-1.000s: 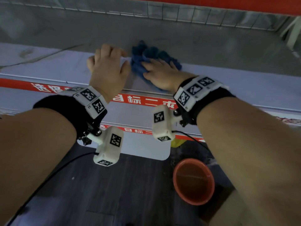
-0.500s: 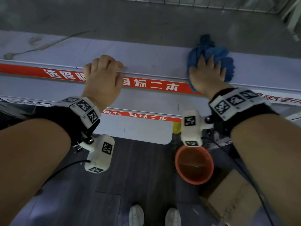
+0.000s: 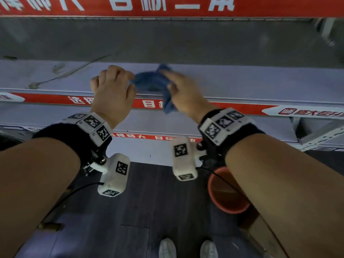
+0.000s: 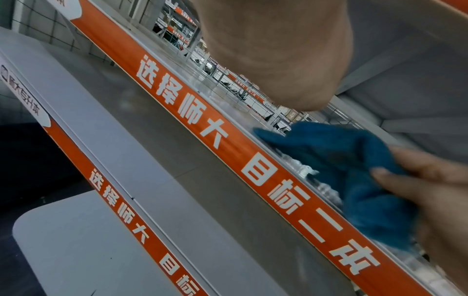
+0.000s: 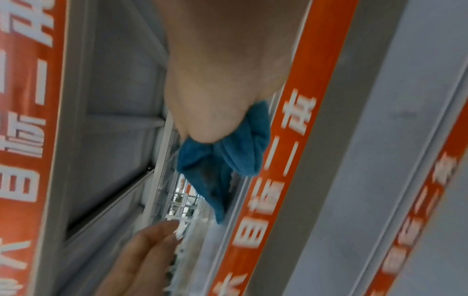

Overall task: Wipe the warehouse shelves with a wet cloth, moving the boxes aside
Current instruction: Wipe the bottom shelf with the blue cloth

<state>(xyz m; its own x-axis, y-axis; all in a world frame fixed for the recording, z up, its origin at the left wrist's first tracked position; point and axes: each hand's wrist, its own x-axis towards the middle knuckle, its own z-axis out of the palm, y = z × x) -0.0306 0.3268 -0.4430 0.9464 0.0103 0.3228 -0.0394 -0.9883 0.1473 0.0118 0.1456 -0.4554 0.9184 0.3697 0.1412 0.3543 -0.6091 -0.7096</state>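
Observation:
A blue cloth (image 3: 149,81) lies bunched on the grey shelf (image 3: 242,84), one end hanging over the shelf's red front strip (image 3: 232,107). My right hand (image 3: 183,90) holds the cloth against the shelf, fingers over it and thumb on its front. The left wrist view shows those fingertips (image 4: 418,176) on the cloth (image 4: 341,160). My left hand (image 3: 113,86) rests on the shelf edge just left of the cloth, holding nothing. Its fingers (image 5: 149,250) show fairly straight in the right wrist view, below the cloth (image 5: 228,152). No boxes stand on this stretch of shelf.
An orange bucket (image 3: 225,194) stands on the dark floor under my right forearm, a cardboard box (image 3: 264,235) beside it. A lower shelf level (image 3: 149,153) juts out below. A red beam (image 3: 167,6) runs overhead. My shoes (image 3: 167,248) are at the bottom.
Over the last half second my right hand slid the cloth leftward along the shelf, from well right to right beside my left hand. The left hand stayed on the shelf edge.

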